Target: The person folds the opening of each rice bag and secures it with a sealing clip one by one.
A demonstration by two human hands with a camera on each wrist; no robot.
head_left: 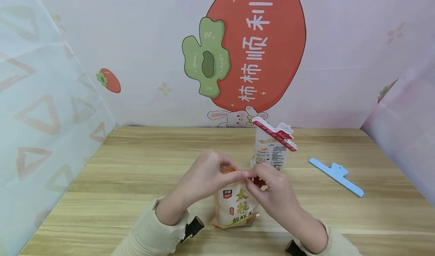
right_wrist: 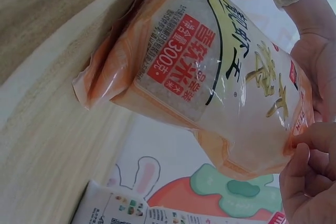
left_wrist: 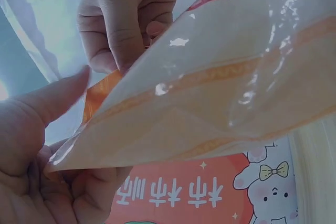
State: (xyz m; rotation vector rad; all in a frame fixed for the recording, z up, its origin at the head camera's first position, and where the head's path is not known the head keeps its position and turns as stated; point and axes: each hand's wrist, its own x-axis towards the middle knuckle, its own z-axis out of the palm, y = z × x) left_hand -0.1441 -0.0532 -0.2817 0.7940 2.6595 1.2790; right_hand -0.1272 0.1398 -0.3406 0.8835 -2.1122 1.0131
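An orange-and-white plastic bag of rice (head_left: 234, 208) stands upright on the wooden table, its printed front facing me. My left hand (head_left: 210, 176) pinches the left part of its top edge between thumb and fingers. From the other side my right hand (head_left: 276, 190) pinches the same edge, and the two hands' fingertips meet there in the head view. The right wrist view shows the bag (right_wrist: 231, 72) full-length, with its flattened bottom seam towards the table. Up close in the left wrist view, the upper film (left_wrist: 226, 93) looks slack and folded at the corner.
Behind the right hand stands a second white printed bag (head_left: 270, 152), its top closed by a red-and-white clip (head_left: 275, 134). A light blue bag clip (head_left: 336, 176) lies on the table (head_left: 153, 150) to the right. Printed cloth walls (head_left: 153, 40) enclose the back and sides.
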